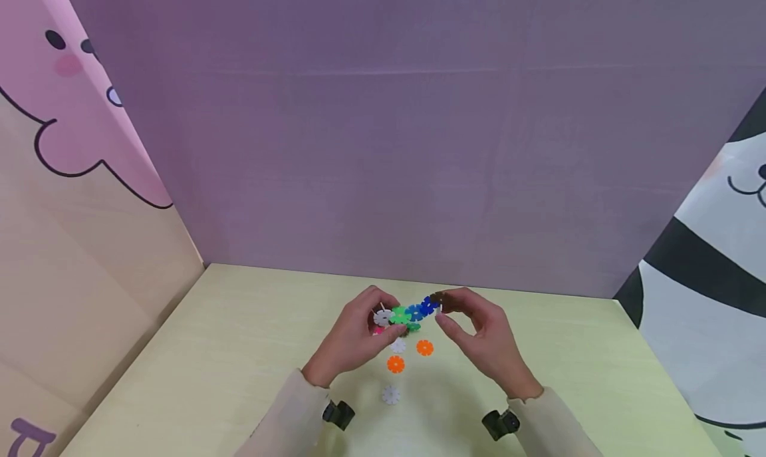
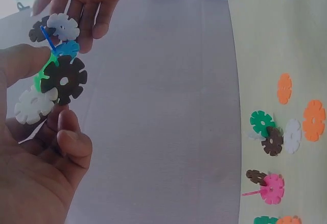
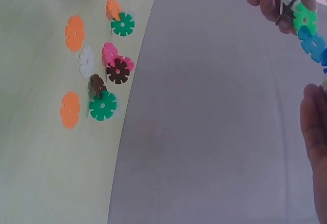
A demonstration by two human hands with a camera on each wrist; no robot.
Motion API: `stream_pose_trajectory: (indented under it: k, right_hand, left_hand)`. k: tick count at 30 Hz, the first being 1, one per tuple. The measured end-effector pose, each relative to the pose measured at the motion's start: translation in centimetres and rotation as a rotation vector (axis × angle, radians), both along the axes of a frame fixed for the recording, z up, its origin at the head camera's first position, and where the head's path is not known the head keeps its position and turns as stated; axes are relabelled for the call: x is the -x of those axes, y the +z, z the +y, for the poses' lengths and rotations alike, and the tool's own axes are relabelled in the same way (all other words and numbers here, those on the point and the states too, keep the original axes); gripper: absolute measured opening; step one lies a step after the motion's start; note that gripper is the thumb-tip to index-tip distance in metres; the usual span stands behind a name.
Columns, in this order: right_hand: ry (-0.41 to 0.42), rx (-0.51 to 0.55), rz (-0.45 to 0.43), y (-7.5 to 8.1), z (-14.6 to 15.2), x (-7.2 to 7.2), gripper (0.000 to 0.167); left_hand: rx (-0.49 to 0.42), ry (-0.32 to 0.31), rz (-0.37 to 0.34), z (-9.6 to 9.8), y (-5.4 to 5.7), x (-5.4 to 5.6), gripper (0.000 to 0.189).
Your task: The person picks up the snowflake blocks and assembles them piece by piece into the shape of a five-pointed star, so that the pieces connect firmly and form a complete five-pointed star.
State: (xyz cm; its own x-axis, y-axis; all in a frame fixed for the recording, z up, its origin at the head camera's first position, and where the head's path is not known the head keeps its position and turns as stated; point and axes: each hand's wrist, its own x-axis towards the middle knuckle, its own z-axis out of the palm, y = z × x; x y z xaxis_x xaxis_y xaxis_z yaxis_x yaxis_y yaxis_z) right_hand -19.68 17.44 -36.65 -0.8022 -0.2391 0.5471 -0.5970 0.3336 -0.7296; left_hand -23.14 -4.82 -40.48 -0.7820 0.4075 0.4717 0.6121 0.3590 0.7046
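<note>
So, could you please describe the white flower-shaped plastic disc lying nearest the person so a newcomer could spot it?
On the pale, flat tabletop, look between the person's left hand and right hand, then towards the person. Past the nearer orange flower-shaped plastic disc lies your white disc. It lies closest to the person; another white disc sits beyond that orange one.

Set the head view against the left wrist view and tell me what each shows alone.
Only the head view shows the pink cartoon figure, both wrist cameras and the white disc nearest the person. Only the left wrist view shows a third orange disc, cut off at its lower edge. Both show the left hand, right hand, linked discs, two orange discs and purple backdrop.
</note>
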Motion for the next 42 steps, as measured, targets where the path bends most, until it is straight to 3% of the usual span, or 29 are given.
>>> stream_pose_trajectory:
  k: [6, 9, 16, 22, 27, 33, 38, 42]
  right_hand:
    - [0.02, -0.014, 0.028, 0.0, -0.2, 0.2, 0.027]
    - [0.035, -0.008, 0.03, 0.1, -0.3, 0.2, 0.028]
    - [0.098, 0.038, 0.068, -0.1, -1.2, 0.3, 0.029]
    - [0.123, 0.089, 0.075, -1.8, -1.3, 1.7, 0.028]
    - [0.128, 0.018, 0.058, -2.4, -0.7, 2.7, 0.026]
    - [0.067, -0.138, 0.066, -2.1, -0.7, 3.1, 0.025]
    - [0.04, -0.159, -0.042, -2.5, -0.7, 3.4, 0.035]
    - [-0.027, -0.207, -0.158, -4.1, 0.0, 4.2, 0.033]
  left_hand:
    - [-0.021, -0.083, -0.027, 0.3, 0.3, -0.3, 0.031]
    - [-0.019, -0.107, -0.003, 0.6, 0.4, -0.4, 0.023]
    - [0.014, -0.016, 0.113, 1.2, 0.7, -0.4, 0.006]
    - [-0.025, 0.014, 0.159, 1.4, 0.6, -0.5, 0.004]
    - [-0.039, 0.018, 0.147, 1.6, 0.4, -0.4, 0.004]
    - [0.079, 0.081, 0.137, 1.0, 0.2, 0.0, 0.005]
    - [0.116, 0.125, 0.091, -0.2, 0.0, 0.4, 0.005]
    - [0.088, 0.145, 0.046, -1.5, -0.3, 0.7, 0.006]
